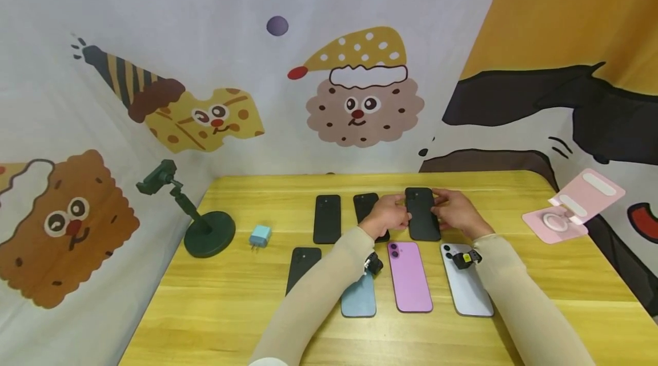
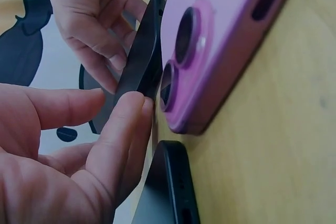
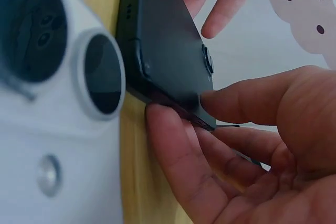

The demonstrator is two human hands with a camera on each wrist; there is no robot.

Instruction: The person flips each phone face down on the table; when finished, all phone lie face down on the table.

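A black phone (image 1: pixel 422 214) with a dark camera bump lies back up in the far row, between both hands. The right hand (image 1: pixel 457 210) pinches its edge; in the right wrist view the thumb (image 3: pixel 241 98) rests on the back and a finger is at the side. From the other side, the left hand (image 1: pixel 389 216) touches the phone's long edge with fairly straight fingertips, seen in the left wrist view. Partly under that hand lies another black phone (image 1: pixel 364 201). Nearer the body are a pink phone (image 1: pixel 411 280) and a white phone (image 1: pixel 470 292), partly covered by the right wrist.
More phones lie about: a black one (image 1: pixel 327 218), a dark one (image 1: pixel 303 263) and a light blue one (image 1: pixel 358 300) beneath the left forearm. A blue charger plug (image 1: pixel 260 235) and green stand (image 1: pixel 209 234) are leftward; a pink folding stand (image 1: pixel 557 226) is at right.
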